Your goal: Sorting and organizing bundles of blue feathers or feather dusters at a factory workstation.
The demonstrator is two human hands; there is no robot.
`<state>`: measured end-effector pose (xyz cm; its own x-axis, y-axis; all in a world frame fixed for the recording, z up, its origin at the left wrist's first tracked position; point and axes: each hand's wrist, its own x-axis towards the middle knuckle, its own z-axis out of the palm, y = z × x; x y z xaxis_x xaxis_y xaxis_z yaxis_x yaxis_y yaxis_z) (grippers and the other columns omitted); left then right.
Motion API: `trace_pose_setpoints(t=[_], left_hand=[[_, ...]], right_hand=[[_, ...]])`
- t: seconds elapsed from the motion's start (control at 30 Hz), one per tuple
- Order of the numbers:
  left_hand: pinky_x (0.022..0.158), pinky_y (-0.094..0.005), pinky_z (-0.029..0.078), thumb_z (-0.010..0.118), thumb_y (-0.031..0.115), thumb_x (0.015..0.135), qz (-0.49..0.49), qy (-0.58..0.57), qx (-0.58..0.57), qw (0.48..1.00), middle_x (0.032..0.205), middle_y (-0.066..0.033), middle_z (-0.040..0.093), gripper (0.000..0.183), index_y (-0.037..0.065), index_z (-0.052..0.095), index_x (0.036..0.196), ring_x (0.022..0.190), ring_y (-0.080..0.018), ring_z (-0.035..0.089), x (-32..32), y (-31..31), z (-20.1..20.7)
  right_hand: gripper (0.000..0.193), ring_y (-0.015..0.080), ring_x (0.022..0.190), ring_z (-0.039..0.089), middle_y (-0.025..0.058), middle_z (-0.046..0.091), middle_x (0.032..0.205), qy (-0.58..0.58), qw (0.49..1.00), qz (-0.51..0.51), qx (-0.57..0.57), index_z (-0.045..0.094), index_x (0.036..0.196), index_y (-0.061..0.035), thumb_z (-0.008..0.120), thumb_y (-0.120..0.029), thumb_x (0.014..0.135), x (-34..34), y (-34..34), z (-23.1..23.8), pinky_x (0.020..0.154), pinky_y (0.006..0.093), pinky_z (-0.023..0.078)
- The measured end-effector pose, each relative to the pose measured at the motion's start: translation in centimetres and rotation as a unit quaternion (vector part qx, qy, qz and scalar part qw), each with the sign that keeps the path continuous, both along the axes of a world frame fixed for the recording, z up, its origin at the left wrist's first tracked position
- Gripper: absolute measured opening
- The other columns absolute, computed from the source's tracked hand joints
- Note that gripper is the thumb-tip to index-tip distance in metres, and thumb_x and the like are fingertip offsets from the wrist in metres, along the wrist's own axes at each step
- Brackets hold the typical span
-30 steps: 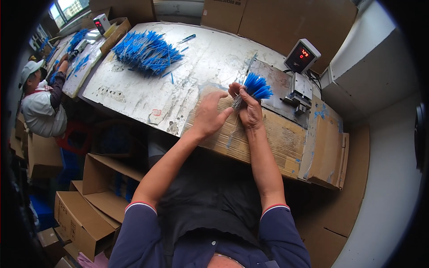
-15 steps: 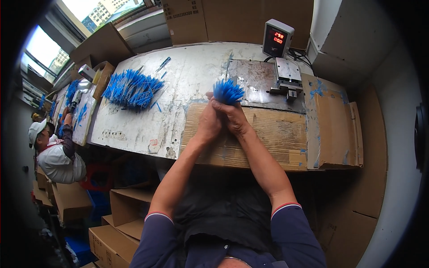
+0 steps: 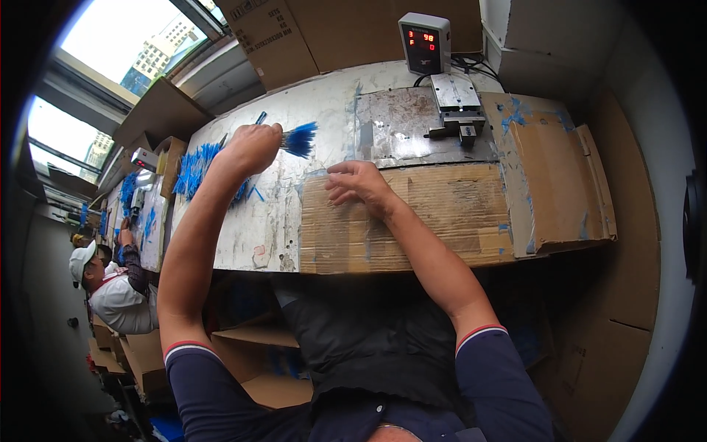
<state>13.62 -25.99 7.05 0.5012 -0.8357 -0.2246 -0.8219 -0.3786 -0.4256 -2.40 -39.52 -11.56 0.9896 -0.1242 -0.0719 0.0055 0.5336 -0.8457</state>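
Note:
My left hand (image 3: 254,149) is closed around a bundle of thin blue-tipped strands (image 3: 300,140), whose tips fan out to the right of my fist. It is held over the white worktop (image 3: 280,221), at the right side of a larger pile of the same blue strands (image 3: 193,166). My forearm and hand cover part of that pile. Apart from the bundle, my right hand (image 3: 361,184) hovers over the left end of a flat cardboard sheet (image 3: 434,214). Its fingers are spread and hold nothing.
Beyond the cardboard lies a metal plate (image 3: 394,121) with a clamp-like metal fixture (image 3: 456,103) at its right. A box with a red digital display (image 3: 425,44) stands behind. A folded carton (image 3: 556,184) lies at the right. A co-worker (image 3: 121,298) sits far left.
Both hands were together around the upright bundle. Now my left hand has carried it left toward the pile and tilted it sideways; my right hand has let go and opened. The display reading differs.

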Motion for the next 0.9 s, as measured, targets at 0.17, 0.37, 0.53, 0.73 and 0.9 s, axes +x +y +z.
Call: trace_pose_setpoints(t=[0.17,0.37,0.53,0.73,0.9], left_hand=[[0.082,-0.0476,0.053,0.054,0.004,0.094,-0.051,-0.090,0.086,0.991,0.090,-0.0203,0.073,0.015,-0.004,0.066,0.098,0.093,-0.0329,0.073,1.3,-4.8,-0.9],[0.087,-0.0381,0.047,0.061,0.015,0.094,-0.098,-0.140,0.216,0.961,0.095,-0.0093,0.077,0.016,0.006,0.071,0.103,0.094,-0.0239,0.074,4.6,-4.3,-9.8],[0.084,-0.0382,0.048,0.061,0.016,0.096,-0.101,-0.194,0.229,0.949,0.094,-0.0068,0.076,0.016,0.007,0.071,0.105,0.092,-0.0213,0.073,3.4,-5.8,-6.6],[0.086,-0.0367,0.047,0.059,0.018,0.096,-0.158,-0.202,0.234,0.938,0.099,-0.0042,0.074,0.017,0.009,0.070,0.107,0.098,-0.0206,0.070,6.1,-3.0,-10.0],[0.084,-0.0339,0.047,0.059,0.015,0.094,-0.181,-0.195,0.053,0.963,0.103,-0.0085,0.071,0.016,0.007,0.065,0.107,0.096,-0.0208,0.068,6.7,-3.2,-8.1]], right_hand=[[0.035,0.0222,0.071,0.073,0.0174,0.072,0.095,0.009,0.999,-0.025,0.038,0.064,0.116,0.0087,0.072,-0.017,0.095,-0.4,-0.8,-0.6,0.059,0.0331,0.063],[0.031,0.0203,0.067,0.072,0.0156,0.072,0.092,0.008,0.998,-0.022,0.055,0.066,0.112,0.0057,0.073,-0.018,0.094,1.0,0.0,-0.6,0.054,0.0321,0.062],[0.040,0.0166,0.068,0.069,0.0141,0.072,0.093,0.032,0.999,-0.015,0.021,0.065,0.118,0.0068,0.075,-0.022,0.093,1.2,-0.6,-0.3,0.058,0.0287,0.059],[0.028,0.0142,0.063,0.067,0.0104,0.071,0.086,0.017,0.999,-0.013,-0.026,0.068,0.110,0.0043,0.073,-0.018,0.093,2.1,0.7,-0.7,0.050,0.0271,0.056],[0.031,0.0138,0.063,0.067,0.0095,0.070,0.084,0.024,0.998,-0.017,-0.052,0.067,0.111,0.0052,0.073,-0.018,0.092,2.0,0.6,-0.5,0.050,0.0273,0.056]])
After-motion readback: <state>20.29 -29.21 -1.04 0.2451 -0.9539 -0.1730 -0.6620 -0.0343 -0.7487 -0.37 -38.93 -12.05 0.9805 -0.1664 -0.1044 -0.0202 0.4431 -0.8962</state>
